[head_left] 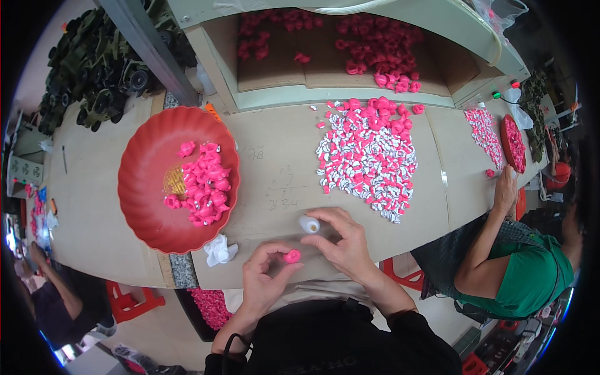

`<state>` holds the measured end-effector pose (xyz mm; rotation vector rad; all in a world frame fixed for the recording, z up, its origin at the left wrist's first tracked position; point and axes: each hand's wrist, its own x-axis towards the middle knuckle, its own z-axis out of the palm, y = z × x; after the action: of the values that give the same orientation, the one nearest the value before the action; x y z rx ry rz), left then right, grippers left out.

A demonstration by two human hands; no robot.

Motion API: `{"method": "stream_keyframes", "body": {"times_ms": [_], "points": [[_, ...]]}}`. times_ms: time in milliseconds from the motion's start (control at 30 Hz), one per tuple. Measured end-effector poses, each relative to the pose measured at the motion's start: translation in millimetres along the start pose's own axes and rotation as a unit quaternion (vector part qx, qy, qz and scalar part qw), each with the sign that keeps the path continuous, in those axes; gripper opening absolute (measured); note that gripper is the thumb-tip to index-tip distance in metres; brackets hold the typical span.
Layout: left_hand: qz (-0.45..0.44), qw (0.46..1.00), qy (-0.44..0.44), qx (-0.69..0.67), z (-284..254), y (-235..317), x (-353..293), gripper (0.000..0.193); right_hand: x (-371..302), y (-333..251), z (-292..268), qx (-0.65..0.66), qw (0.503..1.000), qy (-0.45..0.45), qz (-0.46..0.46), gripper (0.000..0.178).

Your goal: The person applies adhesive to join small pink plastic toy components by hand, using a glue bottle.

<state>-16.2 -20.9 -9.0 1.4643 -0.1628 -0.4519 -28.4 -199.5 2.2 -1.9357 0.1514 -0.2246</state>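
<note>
My left hand (265, 276) pinches a small pink plastic part (292, 255) between thumb and fingertips, just in front of my body. In my right hand (347, 245) is a small white squeeze bottle (308, 224), tilted, its end toward the pink part but apart from it. Left of my hands stands a large red scalloped bowl (140, 206) with several rounded pink parts (209, 181) heaped in its right half. A crumpled white tissue (220, 250) lies between the bowl and my left hand. Beyond my right hand spreads a pile of small pink and white pieces (365, 159).
Pink parts (387, 47) fill an open-fronted box (275, 100) at the back. Dark green toy vehicles (94, 69) are heaped far left beyond a metal post (150, 50). A co-worker in green (531, 275) sits at right near another red bowl (512, 144). Below the table edge is a black bin (194, 315).
</note>
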Motion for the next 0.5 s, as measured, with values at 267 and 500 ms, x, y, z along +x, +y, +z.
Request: {"method": "stream_keyframes", "body": {"times_ms": [267, 500], "points": [[-0.019, 0.999, -0.05, 0.006, 2.5, -3.0, -0.4, 0.033, 18.8, 16.9, -50.1, -0.314, 0.937, 0.135, -0.076, 0.023], [-0.009, 0.997, -0.074, 0.023, 6.0, -3.9, 0.6, 0.032, 4.8, 15.3, -41.4, -0.307, 0.946, 0.068, -0.078, 0.024]]}}
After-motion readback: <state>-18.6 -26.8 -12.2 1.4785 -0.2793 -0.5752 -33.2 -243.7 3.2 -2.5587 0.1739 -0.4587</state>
